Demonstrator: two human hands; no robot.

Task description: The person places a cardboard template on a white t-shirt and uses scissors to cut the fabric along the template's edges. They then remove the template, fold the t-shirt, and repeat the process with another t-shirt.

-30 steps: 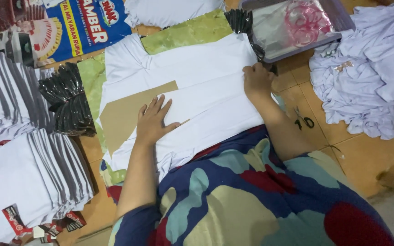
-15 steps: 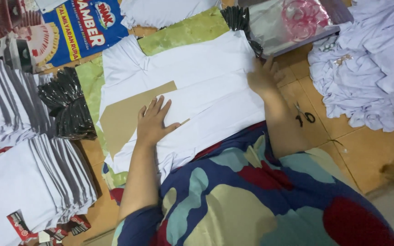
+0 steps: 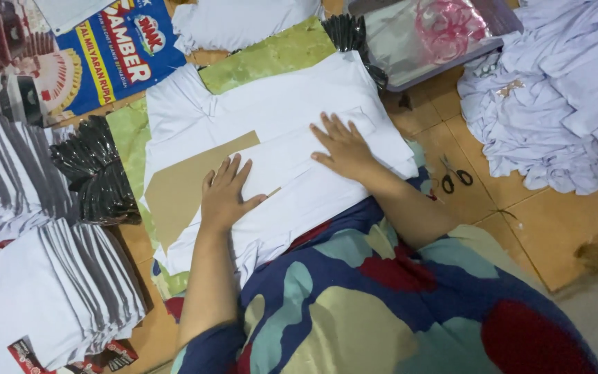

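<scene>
Our left hand [image 3: 224, 197] lies flat and open, fingers spread, pinning the brown cardboard sheet [image 3: 181, 194] where it meets the folded cloth, and it sits just where it sat half a second ago. Going from the left edge of the floor: two stacks of folded white shirts [image 3: 32, 298] lie at the far left, with a bundle of dark plastic hangers [image 3: 95, 180] just beside them and a blue printed poster [image 3: 115, 55] toward the far left corner. Next comes the green mat [image 3: 271, 59], and on it the white shirt [image 3: 292, 104] we are working, laid out with the cardboard on top of it. What has changed is our right hand [image 3: 344, 149]: a moment back it reached out to the shirt's right edge, near the tray, and now it has come inward and rests open, palm down, on the folded panel [image 3: 292, 173] at the middle of the garment. We read that as the right side having been brought over the cardboard and now being pressed smooth (the fold looks fairly crisp). Further right, a clear plastic tray [image 3: 437, 41] lies at the far edge, small scissors [image 3: 455, 176] lie on the bare tiles, and a loose heap of white garments [image 3: 555, 104] fills the right edge.
</scene>
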